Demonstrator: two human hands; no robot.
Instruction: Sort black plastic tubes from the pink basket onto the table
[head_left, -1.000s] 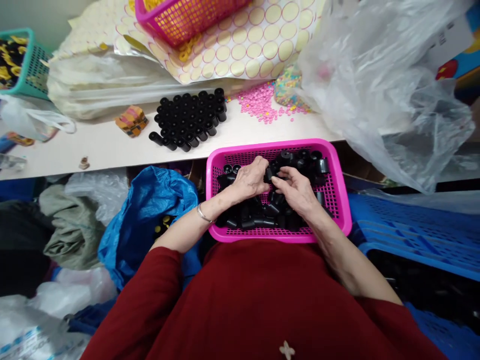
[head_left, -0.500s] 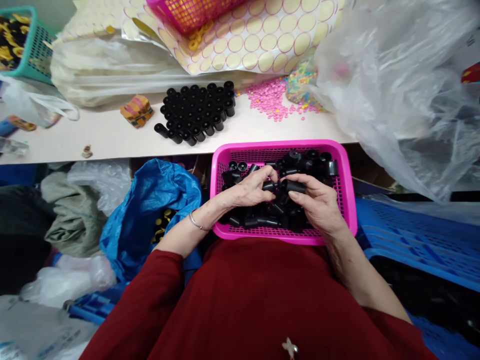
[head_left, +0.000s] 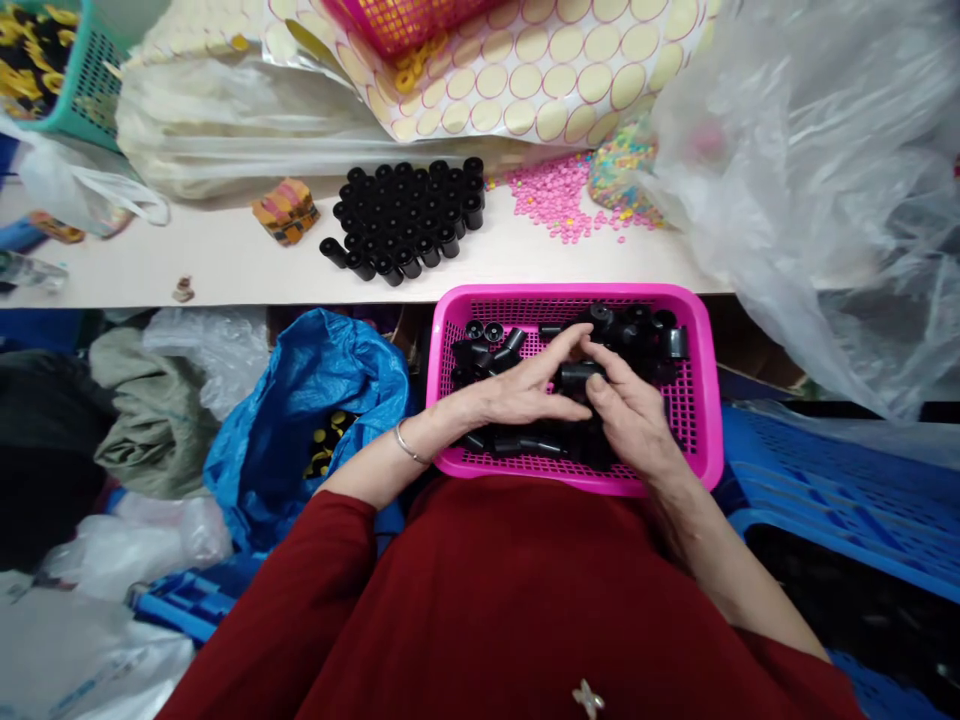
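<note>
My right hand (head_left: 631, 410) grips a short black plastic tube (head_left: 576, 376), its thumb on top and its fingers along the far side. Around the tube's left end curves my left hand (head_left: 529, 388), with its thumb on the near side and its fingers on the far side; the fingertips of both hands meet. My left palm hides that end of the tube. Both hands are over a pink plastic basket (head_left: 711, 400), in which many loose black tubes (head_left: 517, 444) lie in different directions.
On the white table (head_left: 255, 275) stands a cluster of upright black tubes (head_left: 405, 215), near pink beads (head_left: 551, 195) and a patterned block (head_left: 285, 212). A plastic bag (head_left: 772, 190) hangs at right. Left of the basket sits a blue sack (head_left: 262, 400); blue crates (head_left: 825, 490) are at right.
My left hand has moved right and closed in around the tube that my right hand holds. The black piece seen earlier at my left fingers is now hidden. The view has shifted slightly.
</note>
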